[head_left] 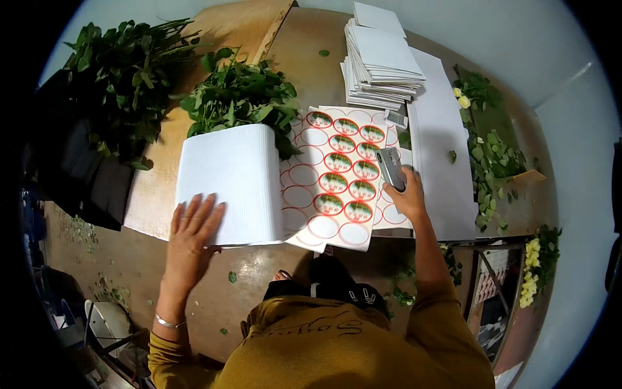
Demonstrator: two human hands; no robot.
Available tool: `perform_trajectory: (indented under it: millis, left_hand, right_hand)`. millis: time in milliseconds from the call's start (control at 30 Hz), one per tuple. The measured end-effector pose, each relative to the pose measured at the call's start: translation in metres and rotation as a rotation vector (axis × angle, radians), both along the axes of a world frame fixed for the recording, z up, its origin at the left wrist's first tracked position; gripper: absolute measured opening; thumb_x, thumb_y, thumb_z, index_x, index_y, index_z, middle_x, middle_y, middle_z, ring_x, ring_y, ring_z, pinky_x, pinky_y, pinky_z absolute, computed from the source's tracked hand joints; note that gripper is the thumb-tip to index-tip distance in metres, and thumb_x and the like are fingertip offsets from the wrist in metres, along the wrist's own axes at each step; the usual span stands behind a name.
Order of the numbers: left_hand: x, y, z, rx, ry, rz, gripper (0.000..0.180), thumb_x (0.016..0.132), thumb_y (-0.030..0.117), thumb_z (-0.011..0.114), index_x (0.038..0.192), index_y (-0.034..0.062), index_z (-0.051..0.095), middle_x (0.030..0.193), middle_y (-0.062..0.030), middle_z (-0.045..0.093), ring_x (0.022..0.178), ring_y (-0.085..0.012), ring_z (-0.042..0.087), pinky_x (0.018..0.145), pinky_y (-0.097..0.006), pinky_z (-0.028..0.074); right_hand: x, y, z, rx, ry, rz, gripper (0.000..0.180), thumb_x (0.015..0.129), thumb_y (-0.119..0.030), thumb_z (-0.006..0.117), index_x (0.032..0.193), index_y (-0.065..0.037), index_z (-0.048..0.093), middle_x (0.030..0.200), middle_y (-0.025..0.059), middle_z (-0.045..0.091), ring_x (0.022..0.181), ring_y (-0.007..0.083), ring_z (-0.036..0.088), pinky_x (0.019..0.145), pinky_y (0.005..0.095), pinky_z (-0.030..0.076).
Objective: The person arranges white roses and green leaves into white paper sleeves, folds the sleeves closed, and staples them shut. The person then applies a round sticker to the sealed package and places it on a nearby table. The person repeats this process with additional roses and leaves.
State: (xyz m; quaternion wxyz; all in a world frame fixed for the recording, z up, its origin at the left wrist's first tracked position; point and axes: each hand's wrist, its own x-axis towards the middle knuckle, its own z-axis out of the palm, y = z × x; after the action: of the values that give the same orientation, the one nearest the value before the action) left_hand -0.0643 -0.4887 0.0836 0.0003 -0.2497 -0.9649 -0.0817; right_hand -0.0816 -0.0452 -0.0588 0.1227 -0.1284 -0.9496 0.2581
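My left hand (193, 235) lies flat, fingers spread, on the near corner of a white corrugated paper wrap (228, 181) rolled around a bunch of green stems (241, 97). My right hand (405, 193) grips a grey stapler (391, 166) above a sheet of round red-rimmed stickers (340, 172), which lies beside the wrap. Some sticker spots on the sheet are blank.
A stack of white paper sheets (381, 61) sits at the back, with a larger white sheet (442, 149) to its right. More leafy stems (123, 71) lie at far left. Loose leaves (494, 152) and yellow flowers (531, 272) are on the right. The wooden table (259, 285) edge is near me.
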Motion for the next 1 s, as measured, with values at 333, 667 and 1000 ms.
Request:
perform_trajectory:
  millis: [333, 667, 1000]
  left_hand:
    - [0.009, 0.106, -0.006, 0.456, -0.376, -0.204, 0.069, 0.067, 0.01, 0.072, 0.129, 0.0082, 0.04, 0.137, -0.0136, 0.03, 0.127, -0.0303, 0.029, 0.103, -0.04, 0.028]
    - [0.001, 0.125, -0.153, -0.164, -0.173, -0.089, 0.064, 0.077, 0.01, 0.046, 0.133, -0.0031, 0.02, 0.141, -0.02, 0.018, 0.13, -0.0336, 0.02, 0.107, -0.043, 0.018]
    - [-0.004, 0.167, -0.146, 0.093, -0.209, -0.082, 0.058, 0.074, 0.01, 0.043, 0.128, -0.0071, 0.03, 0.137, -0.0229, 0.026, 0.129, -0.0331, 0.023, 0.105, -0.044, 0.019]
  right_hand:
    - [-0.035, -0.013, 0.004, -0.006, 0.158, -0.006, 0.056, 0.07, -0.018, 0.069, 0.117, 0.001, 0.045, 0.106, 0.019, 0.05, 0.101, 0.0322, 0.048, 0.088, 0.0375, 0.039]
    - [0.053, -0.043, 0.005, -1.211, -0.96, 0.237, 0.036, 0.086, -0.032, 0.055, 0.101, 0.001, 0.054, 0.09, 0.0107, 0.061, 0.078, 0.0143, 0.059, 0.07, 0.027, 0.049]
    - [0.041, -0.037, 0.01, -1.492, -0.515, -0.141, 0.032, 0.083, -0.026, 0.062, 0.097, -0.001, 0.049, 0.082, 0.0056, 0.056, 0.069, 0.0107, 0.057, 0.059, 0.0239, 0.048]
